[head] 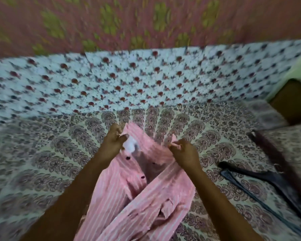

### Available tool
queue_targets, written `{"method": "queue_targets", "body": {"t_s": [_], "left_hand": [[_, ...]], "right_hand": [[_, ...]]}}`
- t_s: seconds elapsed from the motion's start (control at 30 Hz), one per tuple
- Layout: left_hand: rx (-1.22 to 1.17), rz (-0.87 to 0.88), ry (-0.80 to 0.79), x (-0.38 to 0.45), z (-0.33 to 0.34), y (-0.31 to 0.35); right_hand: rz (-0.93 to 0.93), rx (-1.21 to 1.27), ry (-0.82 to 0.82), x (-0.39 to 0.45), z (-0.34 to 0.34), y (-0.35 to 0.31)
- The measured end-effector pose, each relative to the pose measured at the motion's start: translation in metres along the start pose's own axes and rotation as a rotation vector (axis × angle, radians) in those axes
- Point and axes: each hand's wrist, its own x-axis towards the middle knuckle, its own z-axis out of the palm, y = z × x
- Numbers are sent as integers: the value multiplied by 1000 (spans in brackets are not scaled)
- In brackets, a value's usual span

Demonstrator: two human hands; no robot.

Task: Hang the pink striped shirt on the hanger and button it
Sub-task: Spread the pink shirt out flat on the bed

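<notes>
Patterned bedspread [59, 153] | hands: left [114, 140], right [184, 152] pinch pink striped shirt [137, 197] collar | white label [130, 144] unreadable

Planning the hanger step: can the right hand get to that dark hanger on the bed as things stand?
Probably not yet. The right hand is pinching the pink striped shirt at the collar, so it isn't free. The dark hanger lies uncovered on the bedspread to its right.

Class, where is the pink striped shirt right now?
In the head view, the pink striped shirt hangs centre-low over the patterned bedspread, held between the left hand and right hand.
</notes>
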Motion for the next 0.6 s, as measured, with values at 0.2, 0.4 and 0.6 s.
{"method": "queue_targets", "body": {"t_s": [0.2, 0.4, 0.6], "left_hand": [[-107, 115, 75, -101, -46, 101], [58, 445, 254, -202, -76, 211], [53, 404, 335, -298, -101, 288]], "right_hand": [[-157, 254, 258, -112, -87, -61], [-492, 298, 322, -213, -174, -132], [-616, 88, 285, -311, -244, -167]]}}
